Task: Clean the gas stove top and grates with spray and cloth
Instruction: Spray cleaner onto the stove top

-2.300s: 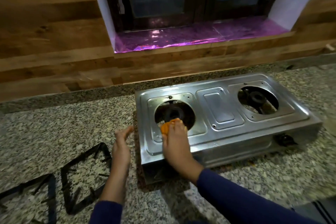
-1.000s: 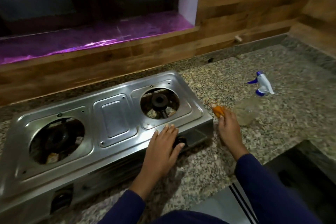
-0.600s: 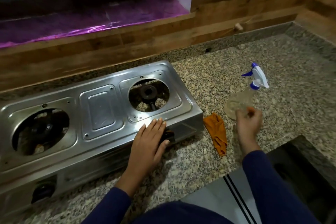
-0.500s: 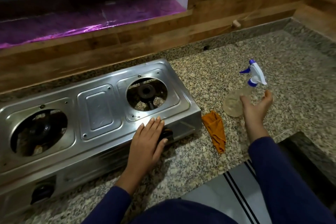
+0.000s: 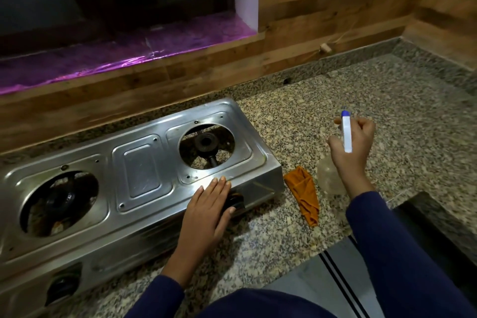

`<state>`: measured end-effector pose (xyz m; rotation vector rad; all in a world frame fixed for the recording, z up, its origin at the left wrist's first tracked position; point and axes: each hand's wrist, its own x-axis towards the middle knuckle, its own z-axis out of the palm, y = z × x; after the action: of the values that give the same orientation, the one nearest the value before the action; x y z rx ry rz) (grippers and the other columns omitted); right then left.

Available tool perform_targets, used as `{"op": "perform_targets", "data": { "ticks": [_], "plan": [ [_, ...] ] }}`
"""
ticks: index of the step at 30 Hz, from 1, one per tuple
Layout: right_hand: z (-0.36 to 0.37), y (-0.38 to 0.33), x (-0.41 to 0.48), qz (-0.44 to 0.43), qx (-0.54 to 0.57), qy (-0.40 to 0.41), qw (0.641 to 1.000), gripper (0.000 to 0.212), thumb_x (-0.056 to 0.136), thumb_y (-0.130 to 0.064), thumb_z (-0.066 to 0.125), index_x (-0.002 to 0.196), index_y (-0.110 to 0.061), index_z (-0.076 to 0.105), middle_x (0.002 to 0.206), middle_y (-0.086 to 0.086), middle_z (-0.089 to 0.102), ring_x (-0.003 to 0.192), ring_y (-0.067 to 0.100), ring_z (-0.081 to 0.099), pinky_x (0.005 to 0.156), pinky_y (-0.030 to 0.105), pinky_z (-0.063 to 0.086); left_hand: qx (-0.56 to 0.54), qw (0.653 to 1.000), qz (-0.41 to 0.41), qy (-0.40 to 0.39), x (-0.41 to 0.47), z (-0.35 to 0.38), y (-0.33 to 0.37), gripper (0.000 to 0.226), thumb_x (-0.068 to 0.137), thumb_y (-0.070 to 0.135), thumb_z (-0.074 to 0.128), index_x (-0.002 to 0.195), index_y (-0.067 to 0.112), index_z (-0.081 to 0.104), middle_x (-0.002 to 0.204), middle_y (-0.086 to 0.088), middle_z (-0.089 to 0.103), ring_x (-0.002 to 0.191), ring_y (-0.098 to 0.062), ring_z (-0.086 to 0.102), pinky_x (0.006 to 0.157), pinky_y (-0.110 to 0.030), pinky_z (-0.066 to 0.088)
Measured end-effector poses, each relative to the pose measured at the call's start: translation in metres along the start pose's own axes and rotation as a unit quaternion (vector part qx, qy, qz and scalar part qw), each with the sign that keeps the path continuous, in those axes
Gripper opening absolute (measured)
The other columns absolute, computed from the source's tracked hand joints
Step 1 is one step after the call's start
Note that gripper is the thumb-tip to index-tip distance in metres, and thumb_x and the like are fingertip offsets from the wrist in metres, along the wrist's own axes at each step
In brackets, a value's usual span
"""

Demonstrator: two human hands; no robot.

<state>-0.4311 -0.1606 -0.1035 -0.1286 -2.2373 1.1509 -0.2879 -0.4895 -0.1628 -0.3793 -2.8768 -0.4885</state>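
The steel two-burner gas stove (image 5: 139, 175) lies on the granite counter with its grates off and both burner holes bare. My left hand (image 5: 209, 212) rests flat on the stove's front right edge, over the right knob, fingers together. My right hand (image 5: 353, 142) is closed around the neck of a clear spray bottle (image 5: 331, 175) with a white and blue nozzle (image 5: 346, 134), lifted just right of the stove. The orange cloth (image 5: 304, 193) lies crumpled on the counter between stove and bottle. No grates are in view.
A wooden backsplash and a purple-lined window sill (image 5: 116, 54) run behind the stove. The granite counter (image 5: 387, 90) stretches to the right into a corner. The counter's front edge drops off at lower right (image 5: 426, 214).
My right hand dropped the orange cloth beside the stove, reached to the spray bottle and gripped it, lifting it toward the stove. My left hand stayed on the stove's front edge.
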Motion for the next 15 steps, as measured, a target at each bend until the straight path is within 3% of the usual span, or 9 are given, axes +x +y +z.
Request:
{"op": "perform_targets", "data": {
  "ticks": [2, 5, 8, 11, 15],
  "plan": [
    [-0.008, -0.02, -0.002, 0.021, 0.049, -0.035, 0.998, 0.032, 0.07, 0.004, 0.061, 0.098, -0.011, 0.066, 0.109, 0.003, 0.052, 0.09, 0.02, 0.056, 0.068, 0.025, 0.048, 0.001, 1.0, 0.004, 0.005, 0.0, -0.001, 0.0, 0.056, 0.101, 0.045, 0.037, 0.151, 0.021, 0.034, 0.158, 0.005, 0.029, 0.148, -0.007, 0.019, 0.121, -0.033, 0.014],
    [-0.012, -0.053, -0.014, 0.109, 0.093, -0.213, 0.966, 0.034, 0.069, 0.013, 0.059, 0.094, -0.008, 0.068, 0.092, 0.01, 0.066, 0.069, 0.022, 0.059, 0.054, 0.033, 0.047, -0.001, 1.0, 0.001, 0.009, 0.0, 0.0, 0.0, 0.056, 0.101, 0.046, 0.036, 0.151, 0.021, 0.034, 0.158, 0.005, 0.03, 0.148, -0.007, 0.02, 0.121, -0.033, 0.012],
    [0.0, -0.068, -0.039, 0.149, 0.067, -0.356, 0.92, 0.022, 0.071, 0.012, 0.056, 0.08, -0.005, 0.067, 0.069, 0.011, 0.063, 0.052, 0.02, 0.052, 0.046, 0.03, 0.04, -0.003, 1.0, -0.002, 0.017, 0.0, 0.001, 0.001, 0.055, 0.101, 0.045, 0.037, 0.15, 0.021, 0.035, 0.157, 0.006, 0.03, 0.147, -0.007, 0.021, 0.121, -0.031, 0.011],
    [0.016, -0.068, -0.063, 0.169, 0.032, -0.396, 0.902, 0.008, 0.069, -0.004, 0.052, 0.061, -0.007, 0.052, 0.055, 0.008, 0.048, 0.049, 0.019, 0.041, 0.05, 0.032, 0.029, -0.001, 1.0, 0.004, 0.019, 0.0, 0.002, -0.001, 0.055, 0.101, 0.046, 0.037, 0.15, 0.021, 0.036, 0.157, 0.006, 0.03, 0.147, -0.009, 0.023, 0.121, -0.033, 0.014],
    [0.023, -0.067, -0.074, 0.201, -0.021, -0.39, 0.898, 0.005, 0.068, -0.009, 0.049, 0.064, -0.012, 0.051, 0.055, 0.007, 0.046, 0.05, 0.021, 0.042, 0.051, 0.033, 0.03, 0.003, 1.0, 0.006, 0.013, 0.0, 0.003, -0.003, 0.056, 0.101, 0.047, 0.036, 0.151, 0.022, 0.035, 0.158, 0.006, 0.03, 0.148, -0.007, 0.021, 0.121, -0.035, 0.016]
  ]
}}
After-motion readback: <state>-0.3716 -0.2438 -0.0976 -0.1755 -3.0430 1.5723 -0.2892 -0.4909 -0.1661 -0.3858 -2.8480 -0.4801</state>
